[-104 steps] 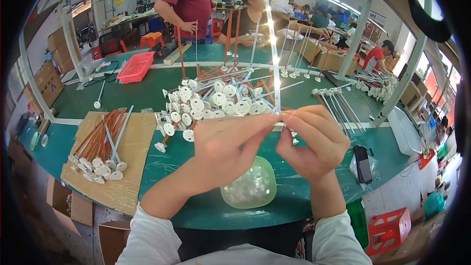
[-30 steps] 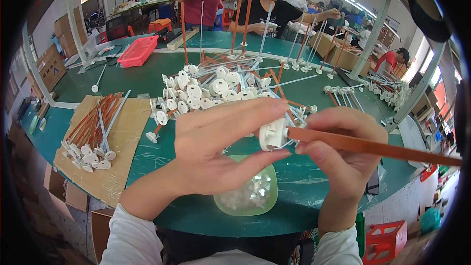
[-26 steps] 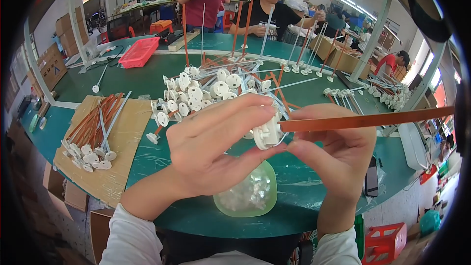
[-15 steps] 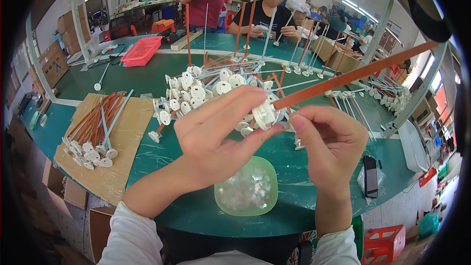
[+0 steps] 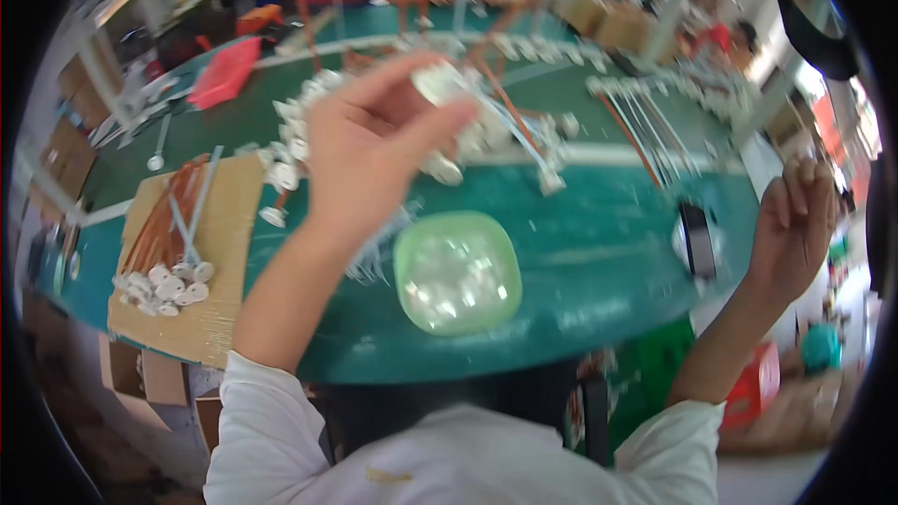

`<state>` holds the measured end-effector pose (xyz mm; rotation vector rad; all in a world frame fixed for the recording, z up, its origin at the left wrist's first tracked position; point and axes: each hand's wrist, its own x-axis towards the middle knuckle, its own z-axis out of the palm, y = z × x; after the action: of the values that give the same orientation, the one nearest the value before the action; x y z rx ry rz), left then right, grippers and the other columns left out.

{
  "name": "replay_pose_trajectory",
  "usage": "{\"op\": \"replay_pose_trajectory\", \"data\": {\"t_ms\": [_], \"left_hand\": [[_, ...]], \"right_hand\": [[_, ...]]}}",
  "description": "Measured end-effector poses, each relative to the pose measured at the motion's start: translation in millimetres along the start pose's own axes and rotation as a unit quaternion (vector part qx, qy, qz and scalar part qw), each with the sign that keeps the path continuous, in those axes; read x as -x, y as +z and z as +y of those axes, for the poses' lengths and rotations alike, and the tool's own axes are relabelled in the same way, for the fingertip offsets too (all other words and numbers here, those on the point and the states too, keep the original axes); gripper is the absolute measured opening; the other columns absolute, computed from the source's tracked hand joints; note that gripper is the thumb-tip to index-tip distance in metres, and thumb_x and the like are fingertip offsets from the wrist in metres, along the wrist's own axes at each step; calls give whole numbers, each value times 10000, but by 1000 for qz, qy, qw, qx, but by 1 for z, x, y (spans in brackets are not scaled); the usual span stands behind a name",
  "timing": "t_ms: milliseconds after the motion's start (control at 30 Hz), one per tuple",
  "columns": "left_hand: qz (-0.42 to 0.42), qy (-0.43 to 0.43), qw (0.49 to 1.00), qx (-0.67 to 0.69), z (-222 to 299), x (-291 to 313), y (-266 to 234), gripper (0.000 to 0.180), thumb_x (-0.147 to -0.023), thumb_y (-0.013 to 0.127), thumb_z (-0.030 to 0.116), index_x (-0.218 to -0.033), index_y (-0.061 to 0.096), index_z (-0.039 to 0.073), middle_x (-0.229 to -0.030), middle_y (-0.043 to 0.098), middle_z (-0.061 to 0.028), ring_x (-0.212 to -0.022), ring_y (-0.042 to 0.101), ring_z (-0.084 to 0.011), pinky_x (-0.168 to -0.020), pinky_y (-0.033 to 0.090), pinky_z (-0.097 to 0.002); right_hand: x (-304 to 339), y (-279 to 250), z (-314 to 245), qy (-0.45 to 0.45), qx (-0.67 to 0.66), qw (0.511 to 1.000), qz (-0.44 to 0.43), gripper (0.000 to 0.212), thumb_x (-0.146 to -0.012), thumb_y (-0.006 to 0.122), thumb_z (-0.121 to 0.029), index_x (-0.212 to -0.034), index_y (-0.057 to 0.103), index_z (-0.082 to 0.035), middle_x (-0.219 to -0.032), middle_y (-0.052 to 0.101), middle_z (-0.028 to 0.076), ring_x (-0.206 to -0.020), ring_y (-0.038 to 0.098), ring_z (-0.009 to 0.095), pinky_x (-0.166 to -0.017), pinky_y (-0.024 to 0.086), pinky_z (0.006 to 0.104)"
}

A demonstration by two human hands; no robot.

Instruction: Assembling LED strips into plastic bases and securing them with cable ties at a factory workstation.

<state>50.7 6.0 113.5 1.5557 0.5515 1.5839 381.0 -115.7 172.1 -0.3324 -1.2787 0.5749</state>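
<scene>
My left hand is raised over the middle of the table, thumb and fingers pinched on a white round plastic base. Blur hides whether a strip is still joined to that base. Out past the table's right edge, my right hand is up with its fingers curled in; what they hold, if anything, I cannot make out. Behind my left hand lies a heap of white round bases with brown and grey strips. In front of me sits a light green bowl with small clear, shiny pieces in it.
On the left, a cardboard sheet bears a bundle of brown and grey strips with white bases. A pink basket stands far left. At right lie a phone and a row of strips. Two people work across the table.
My right hand has left the white base and swung far right. My left hand has moved up and left with the base. The view has tilted down.
</scene>
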Motion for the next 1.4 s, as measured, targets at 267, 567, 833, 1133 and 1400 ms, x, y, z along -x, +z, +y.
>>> {"op": "replay_pose_trajectory", "data": {"t_ms": [267, 567, 833, 1133, 1400], "left_hand": [[-227, -176, 934, 213, 3, 61, 45, 489, -923, 547, 264, -1255, 443, -80, -1164, 561, -242, -982, 618, -232, -861, 513, -307], [-297, -363, 829, 303, -14, 213, 183, 542, -860, 639, 311, -1198, 484, -82, -1060, 604, -250, -868, 653, -261, -751, 546, -310], [-246, -427, 768, 409, -27, 270, 203, 364, -875, 615, 110, -1195, 529, -40, -1063, 619, -222, -903, 651, -253, -791, 537, -318], [-213, -480, 752, 398, -27, 272, 177, 555, -903, 552, 399, -1119, 515, -110, -953, 633, -207, -757, 632, -214, -687, 524, -278], [-194, -477, 745, 425, -33, 271, 162, 490, -923, 527, 366, -1108, 547, -87, -931, 638, -207, -735, 639, -207, -681, 538, -277]], "right_hand": [[127, -113, -159, 292, 596, 749, 8, 153, -982, 407, -133, -943, 512, -28, -773, 490, 5, -695, 461, 71, -588, 371, 202], [362, -209, -261, 685, 562, 205, -417, 111, -686, 719, -159, -715, 686, -57, -580, 562, 212, -709, 615, 374, -695, 506, 440], [376, -149, -216, 504, 709, 440, -225, 297, -692, 710, -95, -980, 659, -45, -863, 640, 144, -816, 617, 332, -715, 501, 411], [234, -54, -109, -50, 587, 753, -294, 251, -603, 716, 31, -846, 679, -22, -703, 475, 32, -599, 435, 176, -494, 338, 283], [208, -27, -60, -116, 512, 776, -349, 366, -533, 745, -51, -893, 689, -13, -717, 457, 18, -634, 411, 179, -498, 320, 271]]}}
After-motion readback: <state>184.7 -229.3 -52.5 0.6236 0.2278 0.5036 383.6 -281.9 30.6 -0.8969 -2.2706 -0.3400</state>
